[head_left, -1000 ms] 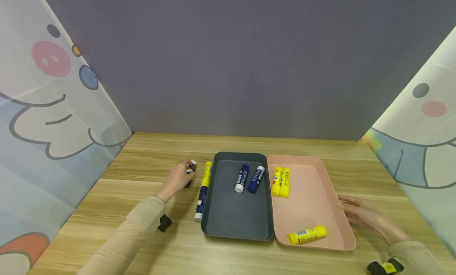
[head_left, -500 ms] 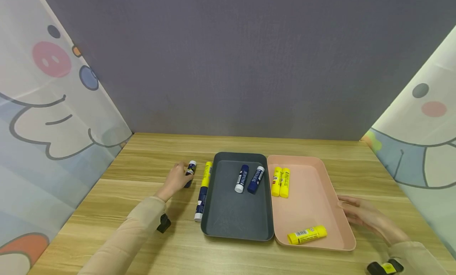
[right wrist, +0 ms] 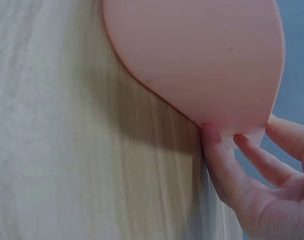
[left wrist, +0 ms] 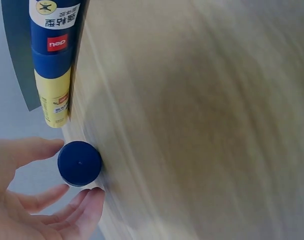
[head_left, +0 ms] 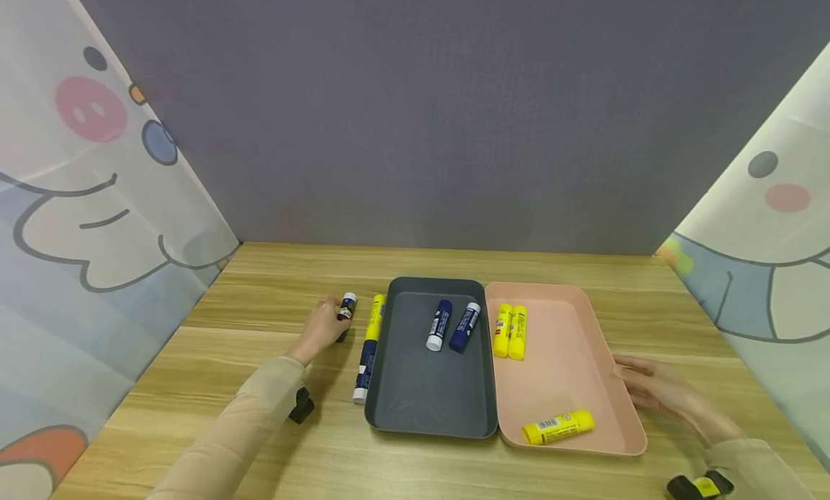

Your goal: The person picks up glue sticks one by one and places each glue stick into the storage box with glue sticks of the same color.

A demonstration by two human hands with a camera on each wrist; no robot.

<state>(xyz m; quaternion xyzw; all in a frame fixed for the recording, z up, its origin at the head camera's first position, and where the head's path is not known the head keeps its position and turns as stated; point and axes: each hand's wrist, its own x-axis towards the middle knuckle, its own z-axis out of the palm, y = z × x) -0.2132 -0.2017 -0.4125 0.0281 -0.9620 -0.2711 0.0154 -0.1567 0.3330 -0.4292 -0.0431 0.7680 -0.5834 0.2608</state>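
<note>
My left hand [head_left: 320,330] is at a dark blue glue stick [head_left: 346,307] with a white end, lying on the table left of the dark tray. In the left wrist view, the thumb and fingers curl round its blue end [left wrist: 79,163], fingertips right at its sides. Beside it, a yellow glue stick [head_left: 375,317] and a blue one [head_left: 365,370] lie end to end along the tray's left side. My right hand [head_left: 661,393] rests its extended fingers against the outer right wall of the pink tray [head_left: 560,385], the thumb at the rim.
Two blue glue sticks, one at left [head_left: 439,325] and one at right [head_left: 465,327], lie in the dark grey tray [head_left: 431,399]. The pink tray adjoins it and holds two yellow sticks [head_left: 510,331] side by side, plus another [head_left: 558,427] near its front. A grey wall stands behind.
The left fingers have drawn back a little from across the blue glue stick, baring more of it, and the stick has shifted slightly left. The right hand stays at the pink tray.
</note>
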